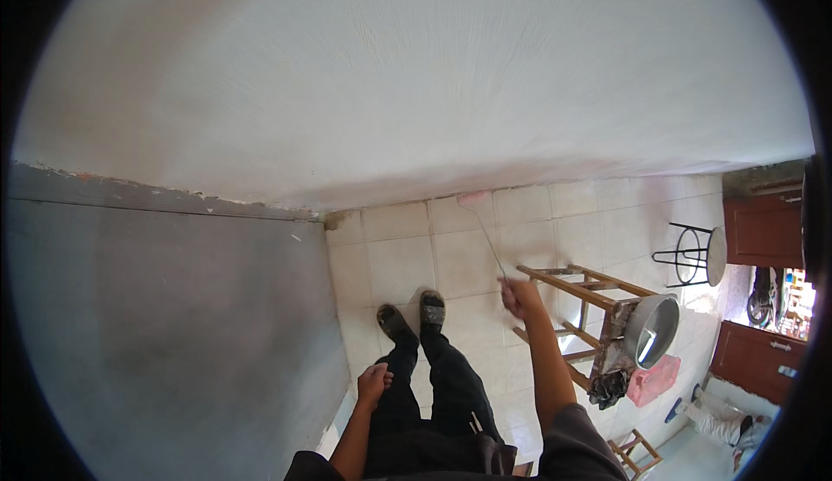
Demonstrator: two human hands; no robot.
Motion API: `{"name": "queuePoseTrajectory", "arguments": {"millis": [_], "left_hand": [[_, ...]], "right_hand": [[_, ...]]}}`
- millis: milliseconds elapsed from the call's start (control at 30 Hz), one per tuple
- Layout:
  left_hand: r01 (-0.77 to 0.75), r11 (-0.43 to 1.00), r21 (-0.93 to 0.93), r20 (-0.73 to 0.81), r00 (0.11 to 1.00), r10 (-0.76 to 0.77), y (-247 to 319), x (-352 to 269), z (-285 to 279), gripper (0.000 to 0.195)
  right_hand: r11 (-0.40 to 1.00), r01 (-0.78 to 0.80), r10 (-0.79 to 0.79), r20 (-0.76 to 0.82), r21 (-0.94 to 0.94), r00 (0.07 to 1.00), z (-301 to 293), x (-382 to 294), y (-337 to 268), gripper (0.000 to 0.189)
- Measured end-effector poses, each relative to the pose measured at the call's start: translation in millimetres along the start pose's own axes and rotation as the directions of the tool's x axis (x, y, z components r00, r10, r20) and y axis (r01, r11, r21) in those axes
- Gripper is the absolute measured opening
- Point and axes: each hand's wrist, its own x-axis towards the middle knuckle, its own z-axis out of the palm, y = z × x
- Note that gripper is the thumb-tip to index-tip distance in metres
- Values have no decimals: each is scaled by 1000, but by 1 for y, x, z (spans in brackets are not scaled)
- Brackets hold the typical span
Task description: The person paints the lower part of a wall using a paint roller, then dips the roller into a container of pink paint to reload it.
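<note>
My right hand (519, 297) is closed around the handle of a paint roller (490, 240). Its thin rod runs up to a pinkish roller head (474, 199) at the foot of the whitish wall (416, 91); whether the head touches the wall or the floor I cannot tell. My left hand (374, 383) hangs over my left leg with its fingers curled, and nothing shows in it. To the right of my right arm stands a paint-stained wooden stool (588, 296), bearing a grey metal basin (663, 325) and a crumpled black plastic bag (609, 390).
A grey wall (214, 299) meets the whitish one at the left corner. Farther right are a pink container (654, 382), a round stool with black legs (716, 257), a small wooden stool (643, 455), brown doors (754, 357) and another person in light trousers (712, 416).
</note>
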Motion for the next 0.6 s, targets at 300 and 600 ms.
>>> {"name": "queuePoseTrajectory", "arguments": {"millis": [300,600], "left_hand": [[-120,981,152,131,986,100,-31,-5,21,29],[120,988,-100,-8,993,-121,-43,-30,72,29]], "right_hand": [[905,-57,85,-49,421,995,30,-232,-85,28],[924,-108,119,-9,367,993,-24,-86,-108,25]]}}
